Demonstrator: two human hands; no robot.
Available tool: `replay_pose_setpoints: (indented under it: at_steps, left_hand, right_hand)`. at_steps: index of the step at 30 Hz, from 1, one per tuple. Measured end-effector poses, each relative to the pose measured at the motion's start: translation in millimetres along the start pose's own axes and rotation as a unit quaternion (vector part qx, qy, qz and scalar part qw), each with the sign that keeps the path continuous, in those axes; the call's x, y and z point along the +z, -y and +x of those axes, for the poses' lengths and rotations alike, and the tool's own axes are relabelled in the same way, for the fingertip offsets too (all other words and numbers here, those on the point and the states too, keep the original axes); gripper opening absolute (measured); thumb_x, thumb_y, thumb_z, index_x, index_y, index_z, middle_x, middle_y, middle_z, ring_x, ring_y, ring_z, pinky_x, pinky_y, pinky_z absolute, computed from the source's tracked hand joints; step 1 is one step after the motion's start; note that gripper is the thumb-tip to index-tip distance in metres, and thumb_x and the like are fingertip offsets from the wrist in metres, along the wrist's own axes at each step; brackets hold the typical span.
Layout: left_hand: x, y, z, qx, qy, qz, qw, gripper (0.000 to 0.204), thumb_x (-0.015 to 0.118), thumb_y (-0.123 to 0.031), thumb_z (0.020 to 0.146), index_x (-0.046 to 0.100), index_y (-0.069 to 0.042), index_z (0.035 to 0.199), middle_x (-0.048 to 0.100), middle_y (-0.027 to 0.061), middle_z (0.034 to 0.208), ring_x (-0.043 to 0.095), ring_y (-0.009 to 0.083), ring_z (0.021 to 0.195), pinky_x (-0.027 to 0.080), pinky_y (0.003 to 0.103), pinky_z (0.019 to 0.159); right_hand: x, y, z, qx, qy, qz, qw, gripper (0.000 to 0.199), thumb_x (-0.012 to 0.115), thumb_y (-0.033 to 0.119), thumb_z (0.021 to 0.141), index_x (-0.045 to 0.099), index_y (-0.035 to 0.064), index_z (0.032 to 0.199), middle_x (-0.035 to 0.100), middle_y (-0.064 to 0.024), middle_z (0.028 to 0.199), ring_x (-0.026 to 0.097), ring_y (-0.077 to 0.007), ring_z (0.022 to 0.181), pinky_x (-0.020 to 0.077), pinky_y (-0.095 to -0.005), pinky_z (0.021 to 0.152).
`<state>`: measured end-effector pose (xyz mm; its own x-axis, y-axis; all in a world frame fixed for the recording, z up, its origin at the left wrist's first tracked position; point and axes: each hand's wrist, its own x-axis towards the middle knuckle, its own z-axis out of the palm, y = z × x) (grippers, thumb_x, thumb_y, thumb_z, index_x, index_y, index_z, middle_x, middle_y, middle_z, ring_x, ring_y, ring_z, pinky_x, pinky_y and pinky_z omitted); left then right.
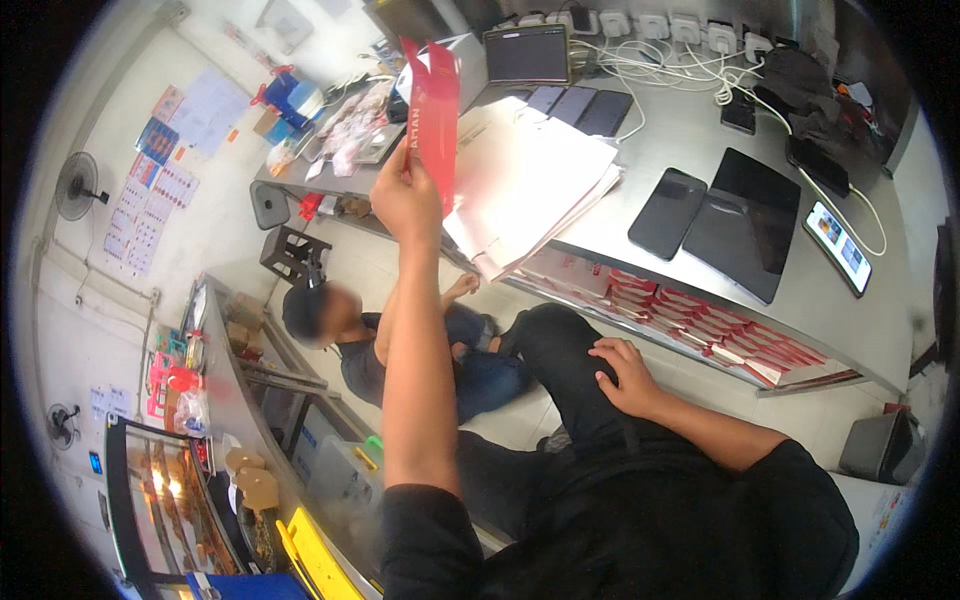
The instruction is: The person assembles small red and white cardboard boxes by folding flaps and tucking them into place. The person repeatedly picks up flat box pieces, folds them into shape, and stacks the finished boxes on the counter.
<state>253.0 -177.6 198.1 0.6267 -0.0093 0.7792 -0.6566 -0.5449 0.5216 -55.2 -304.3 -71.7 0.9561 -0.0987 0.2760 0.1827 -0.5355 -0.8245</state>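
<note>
My left hand (408, 195) is raised at the counter's edge, its fingers closed on the lower part of a flat red paper piece (437, 130) with pale print. The piece stands upright and looks folded, with a split at its top; its exact kind cannot be made out. Just right of it, a stack of white paper sheets (535, 180) lies on the steel counter (640, 110), overhanging the front edge. My right hand (625, 375) rests on my thigh, fingers stretched out and holding nothing.
Phones (668, 213), a black tablet (742, 222) and white charging cables (690, 65) lie on the counter. Red-and-white stacks (670, 315) fill the shelf below. Another person (370, 345) sits low ahead of me. To the left stand a second counter (265, 440) and a glass display case (165, 490).
</note>
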Motion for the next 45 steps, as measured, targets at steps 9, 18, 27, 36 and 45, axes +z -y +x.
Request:
replay_pose_setpoints:
  at_steps: [9, 18, 27, 36, 45]
  left_hand:
    - [-123, -34, -109, -0.033, -0.153, 0.044, 0.987, 0.017, 0.068, -0.001, 0.098, 0.071, 0.007, 0.113, 0.075, 0.0190, 0.102, 0.070, 0.0228, 0.088, 0.054, 0.032, 0.079]
    - [-216, -17, -354, -0.057, 0.243, 0.024, 0.968, 0.062, 0.084, -0.026, 0.084, 0.067, -0.011, 0.141, 0.052, 0.0181, 0.154, 0.055, 0.0356, 0.131, 0.051, 0.044, 0.101]
    - [-263, -28, -361, -0.520, -0.169, -0.393, 0.739, 0.054, 0.063, -0.024, 0.104, 0.045, -0.002, 0.150, 0.058, 0.0169, 0.146, 0.059, 0.0319, 0.133, 0.049, 0.047, 0.112]
    - [-211, -14, -370, -0.439, -0.069, -0.353, 0.823, 0.026, 0.060, -0.010, 0.107, 0.064, 0.005, 0.128, 0.073, 0.0135, 0.121, 0.071, 0.0201, 0.107, 0.059, 0.036, 0.095]
    - [-204, -3, -346, -0.542, -0.065, -0.467, 0.696, 0.034, 0.049, -0.028, 0.113, 0.064, 0.000, 0.123, 0.074, 0.0140, 0.114, 0.073, 0.0231, 0.100, 0.058, 0.038, 0.089]
  right_hand:
    - [-22, 121, 65, -0.137, 0.022, 0.327, 0.935, 0.075, 0.079, 0.021, 0.093, 0.040, 0.0009, 0.153, 0.045, -0.0200, 0.153, 0.045, -0.0328, 0.143, 0.0358, -0.0482, 0.119]
    - [70, 134, 44, 0.114, 0.177, 0.510, 0.834, 0.054, 0.061, 0.023, 0.107, 0.043, -0.0049, 0.150, 0.060, -0.0197, 0.135, 0.058, -0.0238, 0.127, 0.0463, -0.0369, 0.108]
    - [102, 131, 59, -0.397, 0.344, 0.195, 0.829, 0.049, 0.059, 0.025, 0.102, 0.057, 0.0132, 0.150, 0.039, -0.0176, 0.165, 0.039, -0.0383, 0.152, 0.0360, -0.0533, 0.121]
    - [94, 125, 63, -0.208, 0.272, 0.301, 0.890, 0.055, 0.058, 0.013, 0.099, 0.049, 0.0015, 0.153, 0.038, -0.0281, 0.161, 0.049, -0.0430, 0.142, 0.0400, -0.0469, 0.118]
    - [72, 108, 88, -0.373, 0.309, 0.088, 0.871, 0.065, 0.082, 0.035, 0.083, 0.061, 0.0142, 0.142, 0.048, -0.0166, 0.156, 0.062, -0.0370, 0.124, 0.0538, -0.0459, 0.103]
